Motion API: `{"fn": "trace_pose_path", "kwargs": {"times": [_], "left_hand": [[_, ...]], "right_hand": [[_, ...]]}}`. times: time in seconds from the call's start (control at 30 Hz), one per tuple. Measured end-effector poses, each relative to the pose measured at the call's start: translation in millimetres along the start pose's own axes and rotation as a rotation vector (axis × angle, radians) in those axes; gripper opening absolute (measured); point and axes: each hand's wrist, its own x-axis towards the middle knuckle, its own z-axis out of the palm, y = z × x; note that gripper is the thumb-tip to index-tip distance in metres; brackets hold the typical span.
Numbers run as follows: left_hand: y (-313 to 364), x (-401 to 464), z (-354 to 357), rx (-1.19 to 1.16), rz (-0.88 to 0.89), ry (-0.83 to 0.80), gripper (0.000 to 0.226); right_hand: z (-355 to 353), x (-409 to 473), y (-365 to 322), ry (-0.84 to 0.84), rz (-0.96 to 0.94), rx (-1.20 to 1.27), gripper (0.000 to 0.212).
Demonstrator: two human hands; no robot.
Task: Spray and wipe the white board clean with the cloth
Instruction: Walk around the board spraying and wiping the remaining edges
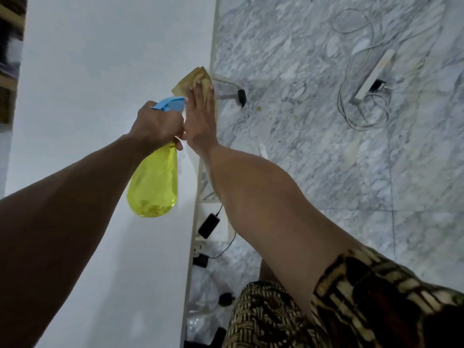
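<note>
The white board (95, 96) fills the left half of the view, its edge running down the middle. My left hand (158, 123) grips a yellow spray bottle (154, 182) with a blue trigger head (170, 104), held in front of the board. My right hand (200, 114) lies flat with straight fingers on a tan cloth (190, 80), pressing it against the board near its right edge. Much of the cloth is hidden under my hand.
A marble-patterned floor (326, 159) lies to the right. On it are a white power strip (374, 76) with tangled cables, a black adapter (208, 226) and further plugs near the board's lower edge. Shelving (10, 71) shows at the far left.
</note>
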Motion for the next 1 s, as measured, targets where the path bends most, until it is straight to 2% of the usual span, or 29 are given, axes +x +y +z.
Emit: {"fn": "trace_pose_path", "kwargs": {"times": [0.1, 0.2, 0.37, 0.7, 0.8, 0.93, 1.0], "left_hand": [[-13.6, -20.1, 2.8, -0.032, -0.027, 0.008, 0.047], [-25.9, -40.1, 4.7, -0.04, -0.055, 0.034, 0.052], [-48.8, -65.9, 6.9, -0.075, -0.073, 0.063, 0.034], [-103.6, -117.7, -5.9, -0.047, -0.051, 0.044, 0.038], [-129.2, -141.1, -9.2, -0.045, -0.036, 0.001, 0.042], [-156.6, -164.0, -15.4, -0.036, -0.02, -0.022, 0.048], [-165.3, -174.2, -18.0, -0.029, -0.016, -0.023, 0.055]], "right_hand": [[0.0, -40.2, -4.7, 0.016, -0.021, -0.038, 0.085], [-4.3, -64.0, -9.8, -0.069, -0.044, -0.07, 0.086], [-18.3, -96.9, -11.3, -0.129, -0.066, -0.008, 0.068], [-1.6, -176.0, -24.0, 0.012, -0.05, 0.048, 0.059], [2.4, -206.1, -30.0, 0.016, -0.044, 0.029, 0.061], [3.1, -240.5, -41.4, 0.007, 0.015, 0.082, 0.074], [10.3, -258.8, -45.1, 0.04, 0.012, 0.07, 0.071]]}}
